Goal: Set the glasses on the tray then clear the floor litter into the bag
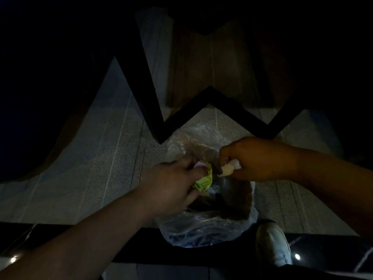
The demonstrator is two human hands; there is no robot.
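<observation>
A clear plastic bag [203, 229] lies open on the dim tiled floor below me, with dark litter inside. My left hand [171, 184] is closed around a crumpled green wrapper [203, 181] right over the bag's mouth; something pink shows at its fingertips. My right hand [256, 158] pinches a crumpled white piece of paper [228, 169] just to the right of the wrapper, also above the bag. The two hands nearly touch. No glasses or tray are in view.
Black zigzag table legs [210, 102] cross the floor just beyond the bag, with a wooden panel [220, 63] behind. A white shoe [272, 245] stands at the bag's lower right. A dark bar [129, 251] runs across the bottom. Grey tiles [90, 168] lie left.
</observation>
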